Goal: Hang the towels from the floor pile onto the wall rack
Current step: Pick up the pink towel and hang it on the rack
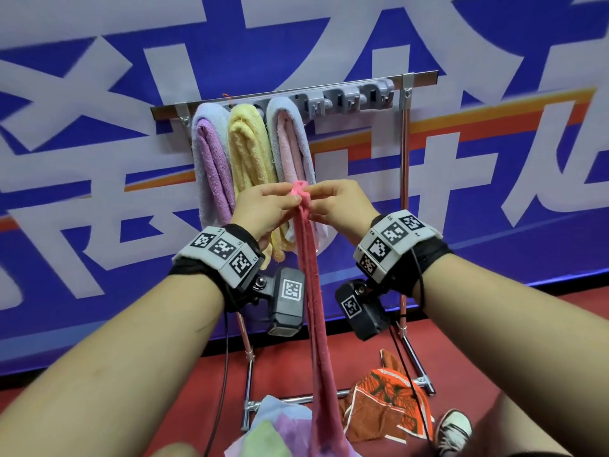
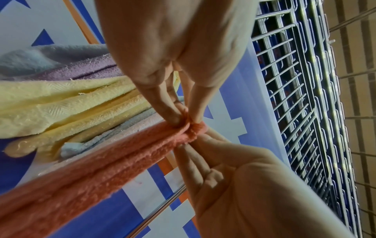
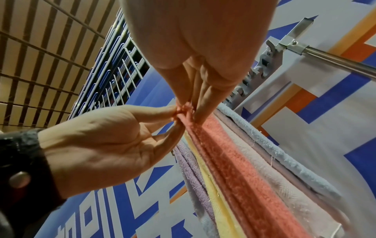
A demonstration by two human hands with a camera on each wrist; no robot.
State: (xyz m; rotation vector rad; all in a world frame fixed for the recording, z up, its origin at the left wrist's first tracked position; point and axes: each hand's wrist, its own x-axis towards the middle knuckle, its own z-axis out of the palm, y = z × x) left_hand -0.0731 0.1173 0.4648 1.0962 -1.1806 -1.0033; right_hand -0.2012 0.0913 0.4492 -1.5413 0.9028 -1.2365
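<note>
From the head camera, both of the person's hands are raised in front of the wall rack [image 1: 349, 97], meeting at the top end of a pink towel [image 1: 313, 291] that hangs straight down between the forearms to the pile of towels on the red floor [image 1: 494, 318]. The left hand [image 1: 263, 209] and the right hand [image 1: 342, 202] each pinch the bunched top of this towel, fingertips almost touching one another. Behind them three towels are already draped over the left end of the rack: a lavender towel [image 1: 211, 166], a yellow towel [image 1: 250, 153] beside it, and a pale blue-and-pink towel [image 1: 290, 140] next along; the grey hooks toward the right end carry nothing. On the floor at the rack's foot lie an orange patterned cloth [image 1: 385, 400] and a heap of pastel towels [image 1: 280, 427], with a sneaker [image 1: 453, 430] near the right edge. From the left wrist camera, the left hand's thumb and fingers [image 2: 173, 112] are closed tightly on the gathered end of the pink towel [image 2: 91, 169], and the right hand [image 2: 254, 185] comes in from below with its fingers on the same bunch. From the right wrist camera, the right hand's fingers [image 3: 205, 103] pinch the towel's tip, the left hand [image 3: 101, 141] nips it from the side with thumb and forefinger, and the hung towels lie just behind the pink one.
</note>
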